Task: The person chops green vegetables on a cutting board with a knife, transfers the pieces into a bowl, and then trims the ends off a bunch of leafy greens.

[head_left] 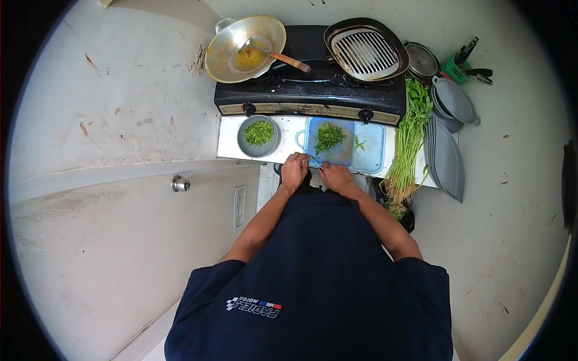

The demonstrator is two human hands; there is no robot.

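Note:
At the counter's front edge my left hand [294,171] is closed, its fingertips at a thin light-blue, blade-like strip [314,160]. What those fingers hold is hidden. The strip reaches up and left from my right hand [337,177], which is closed on its lower end; I cannot make out its exact kind. Just beyond both hands lies a blue cutting board [311,133] with a heap of chopped greens [329,138]. To the left, a grey bowl [241,142] holds finely chopped green pieces [259,133].
A black gas stove [301,96] spans the back, bearing a wok [217,57] with a wooden-handled spatula [292,62] and a grill pan [366,54]. A light-blue tray [374,157], leafy stalks with roots [409,138] and grey plates [447,159] stand right.

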